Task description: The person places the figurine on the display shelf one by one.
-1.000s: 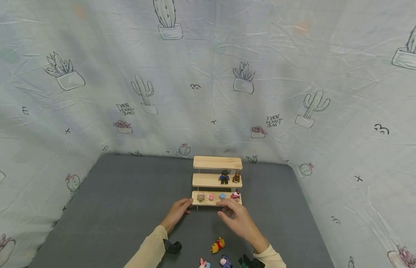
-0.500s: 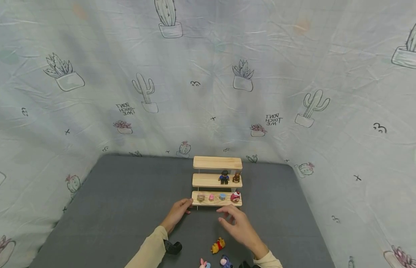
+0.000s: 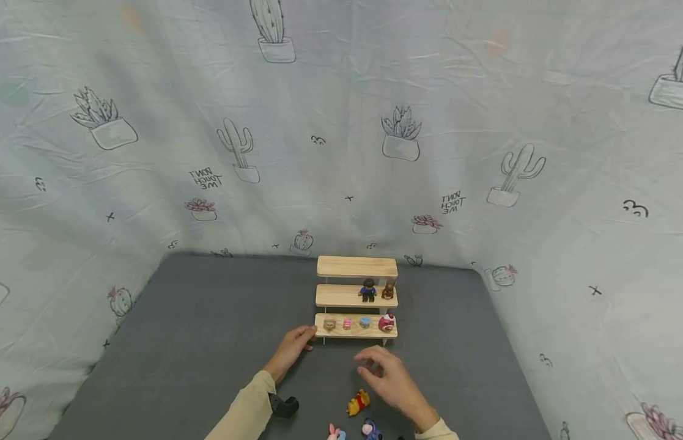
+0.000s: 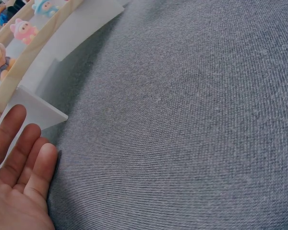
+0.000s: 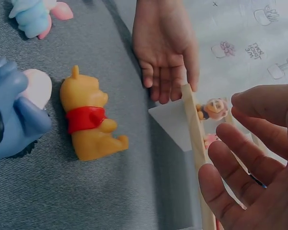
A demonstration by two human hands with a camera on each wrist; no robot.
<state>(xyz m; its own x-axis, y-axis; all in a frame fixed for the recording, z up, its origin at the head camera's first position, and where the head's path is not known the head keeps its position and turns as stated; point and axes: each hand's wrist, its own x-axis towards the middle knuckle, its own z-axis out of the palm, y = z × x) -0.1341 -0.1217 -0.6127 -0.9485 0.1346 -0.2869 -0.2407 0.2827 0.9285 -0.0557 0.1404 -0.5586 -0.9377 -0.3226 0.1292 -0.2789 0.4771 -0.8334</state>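
The grey table (image 3: 225, 305) carries a three-tier shelf (image 3: 338, 296) toward its far edge; toward its near edge, Pooh (image 5: 89, 120), Eeyore (image 5: 14, 112), a pink-eared toy (image 5: 31, 19).

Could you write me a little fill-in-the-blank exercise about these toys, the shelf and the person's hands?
The middle tier of the wooden stand carries ____ figures.
The left hand touches the end of the ____ tier.
The right hand holds ____.
The yellow bear on the table wears a ____ shirt.

Missing words: two; bottom; nothing; red.
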